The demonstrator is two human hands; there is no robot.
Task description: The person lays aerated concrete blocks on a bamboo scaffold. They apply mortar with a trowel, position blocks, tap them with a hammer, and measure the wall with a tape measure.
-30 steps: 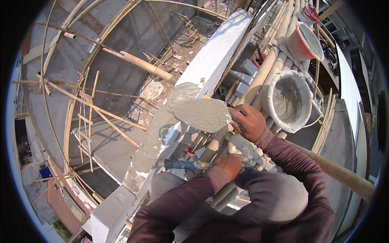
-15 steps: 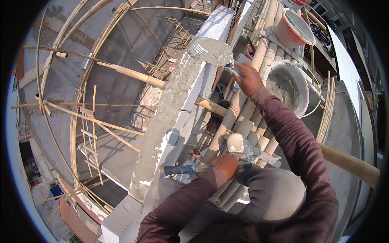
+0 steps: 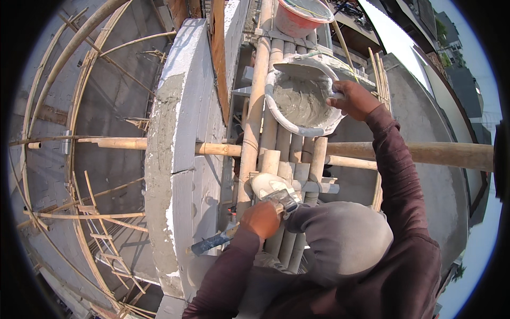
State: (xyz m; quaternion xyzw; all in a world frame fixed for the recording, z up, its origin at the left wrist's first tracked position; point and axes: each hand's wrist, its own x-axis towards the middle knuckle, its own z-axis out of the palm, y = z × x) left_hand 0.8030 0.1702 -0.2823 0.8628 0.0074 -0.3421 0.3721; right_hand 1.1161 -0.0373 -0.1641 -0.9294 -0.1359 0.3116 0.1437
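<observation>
- Bucket [image 3: 305, 131], near the right hand [image 3: 357, 99]: I judge it heavy; lift by the rim.
- Mortar [image 3: 304, 106], inside it: likely soft, wet.
- Blue-gripped tool [image 3: 211, 243]: left hand's [image 3: 260, 219] fingers wrapped round its handle.
- Trowel [image 3: 300, 69], over the mortar: I expect stiffness; right fingers curled round its handle.

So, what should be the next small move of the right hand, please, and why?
Probably the right hand should lower the trowel and scoop some mortar: its blade is over the bucket, mortar is available there, and the wall top's far end looks white, beyond the spread grey layer.
</observation>
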